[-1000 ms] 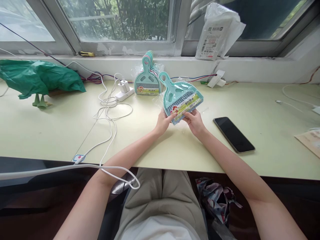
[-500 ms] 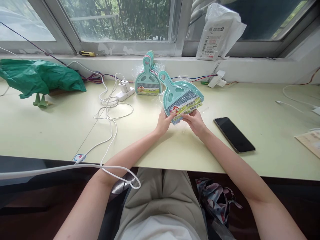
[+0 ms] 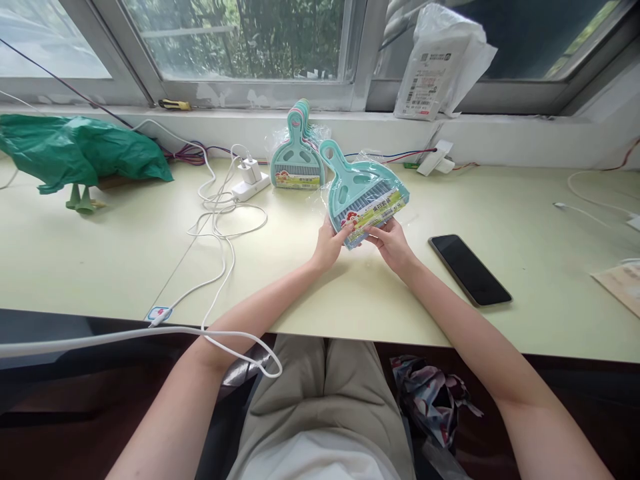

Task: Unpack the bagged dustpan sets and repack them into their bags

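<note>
Both hands grip a small teal dustpan and brush set [image 3: 367, 190] in clear plastic wrap, held tilted above the table with its handle up and to the left. My left hand [image 3: 330, 245] is closed on its lower left corner, thumb across the front. My right hand [image 3: 393, 245] pinches the lower edge further right, thumb also in front. A printed label with red and green pictures runs along the bottom of the set. Behind it, a row of similar wrapped dustpan sets [image 3: 299, 157] stands upright against the wall. Fingers behind the set are mostly hidden.
A black phone [image 3: 470, 270] lies right of my right hand. White cables [image 3: 217, 227] and a power strip [image 3: 251, 189] are on the left, near a green plastic bag [image 3: 85, 153]. A white package [image 3: 435, 67] and a yellow cutter [image 3: 175, 105] rest on the sill.
The view has shifted very slightly. Both hands keep their hold on the dustpan set, which stays almost in the same place and tilt.
</note>
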`<state>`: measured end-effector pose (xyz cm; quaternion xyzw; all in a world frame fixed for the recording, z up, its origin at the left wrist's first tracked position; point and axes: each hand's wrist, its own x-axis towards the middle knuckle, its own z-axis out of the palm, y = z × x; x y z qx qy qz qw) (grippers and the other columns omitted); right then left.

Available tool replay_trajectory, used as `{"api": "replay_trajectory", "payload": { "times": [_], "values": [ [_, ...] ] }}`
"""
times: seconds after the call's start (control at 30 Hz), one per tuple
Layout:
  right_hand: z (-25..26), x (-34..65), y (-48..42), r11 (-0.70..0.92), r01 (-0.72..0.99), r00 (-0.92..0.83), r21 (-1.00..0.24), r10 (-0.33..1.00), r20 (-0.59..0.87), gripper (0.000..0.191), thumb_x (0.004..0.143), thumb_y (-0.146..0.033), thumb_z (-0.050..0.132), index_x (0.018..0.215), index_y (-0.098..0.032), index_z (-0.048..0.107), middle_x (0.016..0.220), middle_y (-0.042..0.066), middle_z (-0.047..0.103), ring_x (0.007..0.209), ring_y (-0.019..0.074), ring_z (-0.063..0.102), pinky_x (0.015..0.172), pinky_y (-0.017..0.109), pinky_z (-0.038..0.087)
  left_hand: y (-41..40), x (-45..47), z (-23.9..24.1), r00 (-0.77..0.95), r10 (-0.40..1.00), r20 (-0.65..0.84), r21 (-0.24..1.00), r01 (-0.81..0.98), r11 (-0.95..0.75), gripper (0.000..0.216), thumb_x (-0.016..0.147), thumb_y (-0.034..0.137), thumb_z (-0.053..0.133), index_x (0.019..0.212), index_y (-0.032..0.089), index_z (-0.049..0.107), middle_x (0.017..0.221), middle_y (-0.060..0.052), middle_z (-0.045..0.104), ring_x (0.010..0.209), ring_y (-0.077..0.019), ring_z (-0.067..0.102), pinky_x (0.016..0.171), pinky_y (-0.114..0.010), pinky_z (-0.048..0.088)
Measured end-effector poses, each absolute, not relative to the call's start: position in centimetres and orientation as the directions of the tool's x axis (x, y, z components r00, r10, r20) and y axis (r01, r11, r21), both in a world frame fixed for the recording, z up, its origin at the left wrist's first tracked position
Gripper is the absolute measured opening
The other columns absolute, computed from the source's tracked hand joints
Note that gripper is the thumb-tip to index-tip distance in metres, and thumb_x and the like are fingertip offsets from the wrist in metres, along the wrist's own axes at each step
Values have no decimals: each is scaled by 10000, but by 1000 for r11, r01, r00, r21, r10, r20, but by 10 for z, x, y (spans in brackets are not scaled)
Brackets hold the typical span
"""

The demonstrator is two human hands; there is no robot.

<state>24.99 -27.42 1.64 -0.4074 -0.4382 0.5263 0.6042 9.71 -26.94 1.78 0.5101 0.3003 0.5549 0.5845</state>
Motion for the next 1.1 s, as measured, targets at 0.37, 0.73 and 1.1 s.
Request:
{"api": "replay_trajectory", "payload": {
  "times": [0.37,0.73,1.1],
  "values": [
    [15,251,-273,130,-305,70,-943,991,114,356,676,-376,768,966,-247,606,1059,9,711,965,217,683,828,407,604,-270,97,19,212,954,210,937,-321,-135,612,700,461,741,1173,172,484,1070,-94,660,823,-198,661,602,-323,613],
    [15,251,-273,111,-261,69,-959,993,97,350,724,-413,714,1003,-255,574,1073,16,706,962,212,688,841,418,596,-269,97,19,210,959,189,940,-323,-114,646,687,459,747,1199,181,469,1147,-110,640,871,-214,659,618,-326,608],
    [13,266,-261,-66,-197,-4,-978,998,-67,382,816,-564,599,938,-203,617,856,79,739,741,236,733,735,406,611,-257,82,29,257,956,143,972,-216,-88,577,730,378,648,1233,203,425,1085,-93,662,551,-167,663,464,-300,523]
  ]
}}
